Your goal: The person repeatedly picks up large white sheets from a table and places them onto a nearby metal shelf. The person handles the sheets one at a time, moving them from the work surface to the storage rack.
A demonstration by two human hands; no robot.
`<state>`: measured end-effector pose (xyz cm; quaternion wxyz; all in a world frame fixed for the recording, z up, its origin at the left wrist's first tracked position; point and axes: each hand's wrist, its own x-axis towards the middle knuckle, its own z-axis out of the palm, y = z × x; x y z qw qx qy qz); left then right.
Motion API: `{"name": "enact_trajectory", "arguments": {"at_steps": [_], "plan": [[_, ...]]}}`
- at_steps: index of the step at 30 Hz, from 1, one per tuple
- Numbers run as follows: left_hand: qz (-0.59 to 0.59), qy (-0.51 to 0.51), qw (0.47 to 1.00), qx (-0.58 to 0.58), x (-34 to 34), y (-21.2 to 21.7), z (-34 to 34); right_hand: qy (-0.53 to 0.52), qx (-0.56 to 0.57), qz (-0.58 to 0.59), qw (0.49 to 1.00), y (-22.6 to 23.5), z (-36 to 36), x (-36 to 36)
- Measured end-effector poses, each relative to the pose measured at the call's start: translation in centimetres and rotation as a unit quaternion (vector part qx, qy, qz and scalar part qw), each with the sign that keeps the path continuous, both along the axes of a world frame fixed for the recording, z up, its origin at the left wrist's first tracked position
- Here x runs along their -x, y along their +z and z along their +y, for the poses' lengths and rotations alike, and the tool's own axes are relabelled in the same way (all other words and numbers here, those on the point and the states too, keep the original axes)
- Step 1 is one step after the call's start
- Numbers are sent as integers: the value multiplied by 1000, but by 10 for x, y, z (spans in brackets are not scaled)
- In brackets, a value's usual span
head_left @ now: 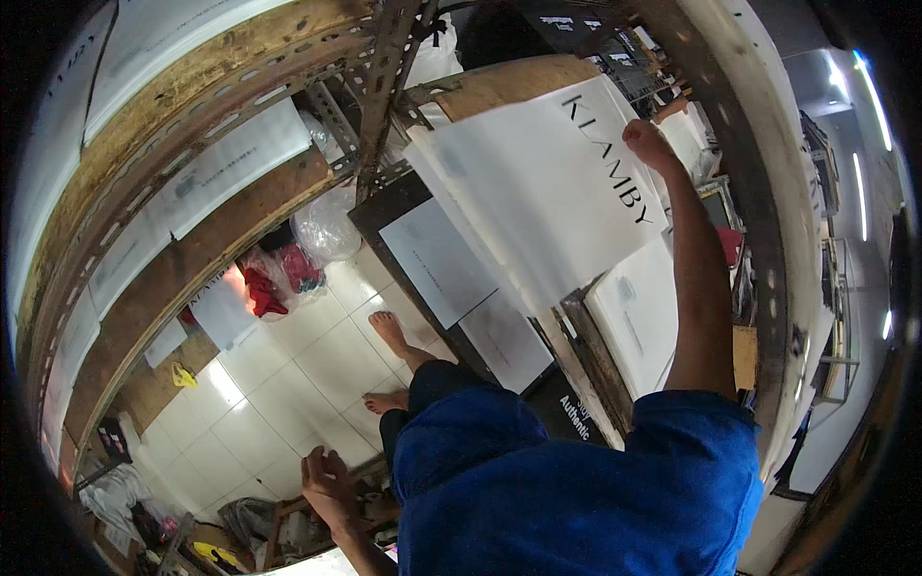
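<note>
The metal rack (384,86) with wooden shelves fills the upper part of the view, stacked with flat white packets. The large white sheet-like bag (538,192) with black lettering lies tilted across the shelf edge — its long axis runs from the lower left up toward the right hand (645,142). That hand is raised at full reach, its grip curled shut on the bag's upper right corner, so the bag hangs away below and to the left of it. The left hand (329,485) is well apart, low by a wooden stool frame (288,523) — fingers loosely bent, holding nothing that shows.
</note>
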<state>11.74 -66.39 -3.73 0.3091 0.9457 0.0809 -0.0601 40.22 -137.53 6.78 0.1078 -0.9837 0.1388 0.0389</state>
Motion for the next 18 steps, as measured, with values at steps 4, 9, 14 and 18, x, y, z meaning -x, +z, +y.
{"name": "enact_trajectory", "arguments": {"at_steps": [4,9,14,18], "plan": [[57,22,998,35,-8,-15,-20,-11,91,-62,994,-45,-38,-25],[88,17,995,37,-28,-21,-35,-49,129,-94,986,-48,-97,-39],[86,5,996,17,-43,-22,-43,-77,195,-71,975,-44,-115,-56],[119,19,993,18,-47,-20,-42,-84,201,-62,974,-38,-109,-59]]}}
